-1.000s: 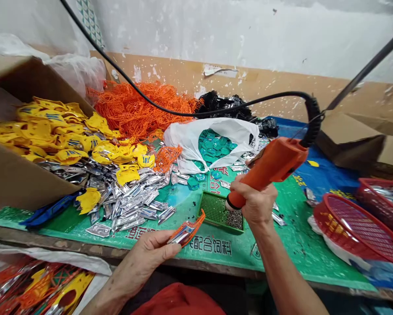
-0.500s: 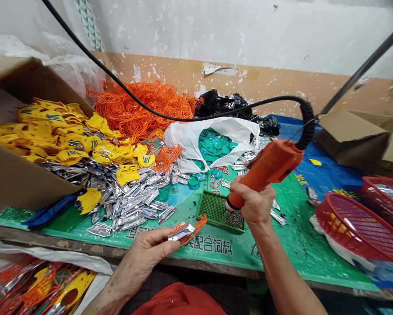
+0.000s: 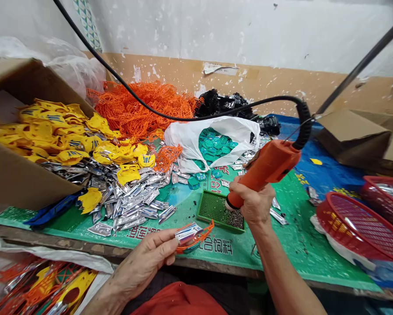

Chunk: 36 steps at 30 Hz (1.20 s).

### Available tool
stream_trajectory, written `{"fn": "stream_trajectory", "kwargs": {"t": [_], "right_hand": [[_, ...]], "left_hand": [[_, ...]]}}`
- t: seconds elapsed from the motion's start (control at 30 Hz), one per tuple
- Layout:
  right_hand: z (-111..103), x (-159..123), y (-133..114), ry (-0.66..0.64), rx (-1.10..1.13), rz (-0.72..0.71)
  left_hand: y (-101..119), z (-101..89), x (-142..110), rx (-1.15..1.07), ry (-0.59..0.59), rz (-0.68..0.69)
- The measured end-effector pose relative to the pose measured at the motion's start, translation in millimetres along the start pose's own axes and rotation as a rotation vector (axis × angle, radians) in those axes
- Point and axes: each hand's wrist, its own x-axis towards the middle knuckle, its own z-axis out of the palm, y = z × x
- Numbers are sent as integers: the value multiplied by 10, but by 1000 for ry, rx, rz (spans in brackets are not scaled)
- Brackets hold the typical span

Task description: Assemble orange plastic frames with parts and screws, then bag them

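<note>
My left hand (image 3: 152,250) pinches the near end of a layered piece (image 3: 194,238) between thumb and forefinger, the gap no wider than the piece itself, with my other fingers curled underneath. The piece is held up over the front of the green sheet (image 3: 297,264), on my side of the small tray. Its silver plate (image 3: 188,232) faces up, and its orange frame (image 3: 205,235) reaches past the plate's far end. My right hand (image 3: 257,203) is wrapped round the lower body of an orange electric driver (image 3: 270,164), thumb and fingers snug against the grip. The driver slants down to the left, so its pale nose (image 3: 229,204) is at the green tray (image 3: 211,208), right by the heap of tiny screws (image 3: 234,218), as they look to be; I can't see the bit itself, or whether it has caught one.

I take this to be the pick-up step: one hand holds the stack ready while the other fetches a fastener. As I judge it, the next move calls for lifting the driver smoothly off the heap, so that nothing drops from the bit, then lining it up over the plate, with my left pinch firm enough that the layers don't slip apart. The black cable (image 3: 189,118) needs slack to follow, and the loose silver plates (image 3: 133,210) lie off to the left, away from that path
</note>
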Motion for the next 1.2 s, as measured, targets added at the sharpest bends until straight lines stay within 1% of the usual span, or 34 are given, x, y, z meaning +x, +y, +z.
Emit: {"fn": "stream_trajectory", "kwargs": {"t": [0.13, 0.2, 0.27, 0.37, 0.47, 0.53, 0.6, 0.7, 0.83, 1.0, 1.2], "right_hand": [[-2, 11, 21, 35, 26, -6], [-4, 34, -9, 48, 45, -11], [0, 56, -97, 49, 68, -19], [25, 36, -333, 17, 164, -12], [57, -104, -605, -64, 292, -7], [75, -252, -747, -171, 352, 11], [95, -411, -831, -290, 398, 48], [146, -599, -859, -394, 444, 86], [227, -686, -825, -451, 466, 102], [260, -687, -803, -461, 451, 110], [261, -720, -762, -457, 451, 117]], "left_hand": [[20, 24, -6, 19, 6, -22], [21, 36, 5, 44, 10, -32], [18, 53, 22, 46, 15, -38], [22, 101, 44, 26, 25, -40], [43, 163, 53, 32, 13, -20], [59, 196, 55, 54, 12, -3], [68, 216, 56, 57, 13, 6], [58, 221, 58, 19, -3, 9], [41, 218, 65, -12, 18, 9], [62, 238, 64, -59, 29, -1], [64, 237, 59, -55, 38, 0]]}}
